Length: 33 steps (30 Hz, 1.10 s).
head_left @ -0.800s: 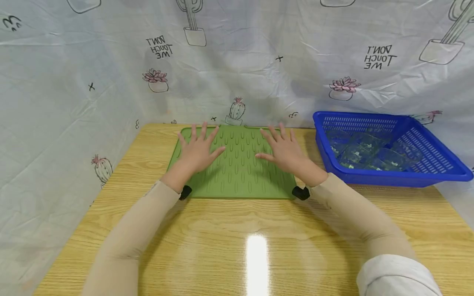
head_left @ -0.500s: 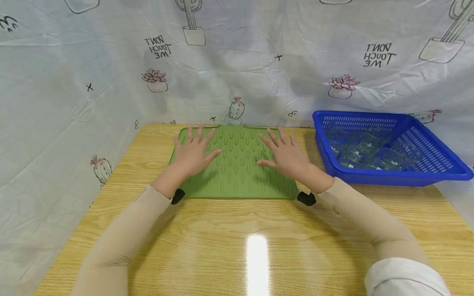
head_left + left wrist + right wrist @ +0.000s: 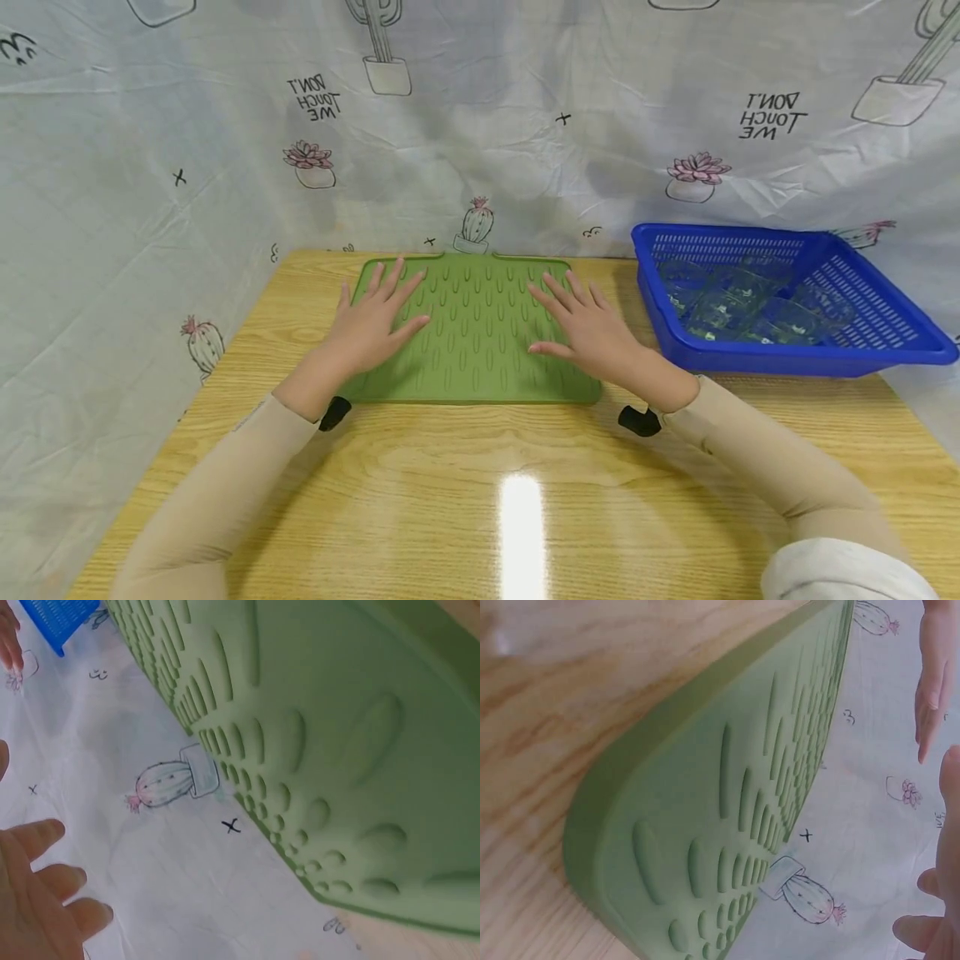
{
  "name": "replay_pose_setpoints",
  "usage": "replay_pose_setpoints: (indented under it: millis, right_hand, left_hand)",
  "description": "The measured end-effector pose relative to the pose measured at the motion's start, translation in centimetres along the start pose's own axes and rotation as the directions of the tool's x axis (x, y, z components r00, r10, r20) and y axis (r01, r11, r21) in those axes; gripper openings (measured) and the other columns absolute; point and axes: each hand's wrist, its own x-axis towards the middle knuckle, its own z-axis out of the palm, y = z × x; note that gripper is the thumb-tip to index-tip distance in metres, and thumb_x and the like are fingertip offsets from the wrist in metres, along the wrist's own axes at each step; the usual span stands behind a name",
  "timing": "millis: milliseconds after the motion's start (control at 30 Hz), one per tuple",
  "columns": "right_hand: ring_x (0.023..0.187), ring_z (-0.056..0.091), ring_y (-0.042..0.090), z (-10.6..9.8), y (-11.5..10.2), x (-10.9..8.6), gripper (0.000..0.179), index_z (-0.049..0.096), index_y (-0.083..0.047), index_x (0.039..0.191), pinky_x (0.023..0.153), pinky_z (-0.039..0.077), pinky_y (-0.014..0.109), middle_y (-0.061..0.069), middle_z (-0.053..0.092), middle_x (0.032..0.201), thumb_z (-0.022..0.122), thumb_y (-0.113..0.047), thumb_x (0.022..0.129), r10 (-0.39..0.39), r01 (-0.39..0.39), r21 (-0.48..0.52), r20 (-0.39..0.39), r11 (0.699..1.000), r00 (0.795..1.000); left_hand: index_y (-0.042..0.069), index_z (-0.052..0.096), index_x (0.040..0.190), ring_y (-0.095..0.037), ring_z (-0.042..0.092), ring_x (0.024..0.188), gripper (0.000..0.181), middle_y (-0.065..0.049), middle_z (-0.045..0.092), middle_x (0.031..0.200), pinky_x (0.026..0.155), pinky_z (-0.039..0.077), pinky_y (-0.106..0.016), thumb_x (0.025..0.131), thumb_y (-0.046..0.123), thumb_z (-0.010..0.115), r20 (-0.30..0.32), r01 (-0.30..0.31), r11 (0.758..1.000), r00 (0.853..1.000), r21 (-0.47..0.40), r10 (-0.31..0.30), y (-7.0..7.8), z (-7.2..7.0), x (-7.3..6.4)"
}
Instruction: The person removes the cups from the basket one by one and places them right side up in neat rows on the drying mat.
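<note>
A green ridged mat (image 3: 476, 333) lies flat near the back of the wooden table. Over its left side hovers my left hand (image 3: 363, 329), palm down with fingers spread and nothing held. My right hand (image 3: 596, 337) hovers over the mat's right side in the same way, fingers spread and holding nothing. In both wrist views, the fingers appear apart from the mat's raised ridges. To the right of my right hand stands a blue plastic basket (image 3: 795, 357) with several clear glass vessels (image 3: 727, 312) inside; their exact kind is hard to tell.
A white cloth (image 3: 510, 125) printed with cacti hangs behind the table and along its left side. The wooden tabletop (image 3: 420, 492) reaches forward from the mat, with a bright light reflection on it. The basket stands at the table's right rear.
Both hands have drawn apart and slightly back toward me, the left moving left and the right moving right. The mat and basket have stayed in place.
</note>
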Motion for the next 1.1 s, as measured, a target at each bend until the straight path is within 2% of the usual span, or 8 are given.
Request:
replay_pose_setpoints:
  millis: [267,400,800,1100]
  right_hand:
    - [0.154,0.008,0.044,-0.6,-0.1,-1.3,0.088,0.026,-0.013,0.165,0.122,0.014,0.062,0.016,0.018,0.169,0.054,-0.063,0.098,-0.034,0.035,0.048,-0.026,0.998,0.999]
    - [0.154,0.012,0.043,-0.9,0.0,-1.9,0.084,0.029,-0.011,0.163,0.121,0.018,0.061,0.016,0.023,0.168,0.061,-0.055,0.099,-0.048,0.052,0.073,-0.058,0.996,0.997]
    - [0.149,0.029,0.043,-2.1,1.8,-3.3,0.078,0.039,-0.007,0.159,0.118,0.028,0.061,0.018,0.035,0.163,0.072,-0.042,0.097,-0.094,0.106,0.074,-0.149,0.992,0.984]
    - [0.148,0.034,0.041,-3.3,3.6,-4.5,0.072,0.044,-0.006,0.156,0.113,0.033,0.063,0.017,0.040,0.160,0.074,-0.033,0.097,-0.026,0.054,0.136,-0.197,0.989,0.980]
  left_hand:
    - [0.024,0.015,0.167,-0.033,-0.005,0.156,0.073,-0.006,0.000,0.172,0.115,-0.003,-0.074,0.108,0.056,0.043,0.020,-0.047,0.999,0.999,-0.018,0.048,-1.3,-0.6,-1.0]
    - [0.021,0.020,0.167,-0.034,-0.001,0.156,0.070,-0.008,0.004,0.172,0.116,0.000,-0.074,0.108,0.053,0.044,0.019,-0.066,0.998,0.998,-0.024,0.067,-2.3,-0.9,-1.4]
    - [0.017,0.027,0.165,-0.039,0.001,0.156,0.066,-0.011,0.008,0.171,0.114,0.002,-0.077,0.109,0.045,0.049,0.049,-0.059,0.997,0.997,-0.047,0.061,-4.7,-1.8,-3.0]
    - [0.016,0.026,0.165,-0.042,0.000,0.155,0.068,-0.014,0.008,0.171,0.114,0.000,-0.077,0.109,0.048,0.046,0.105,-0.043,0.997,0.993,-0.067,0.050,-5.9,-1.8,-3.6]
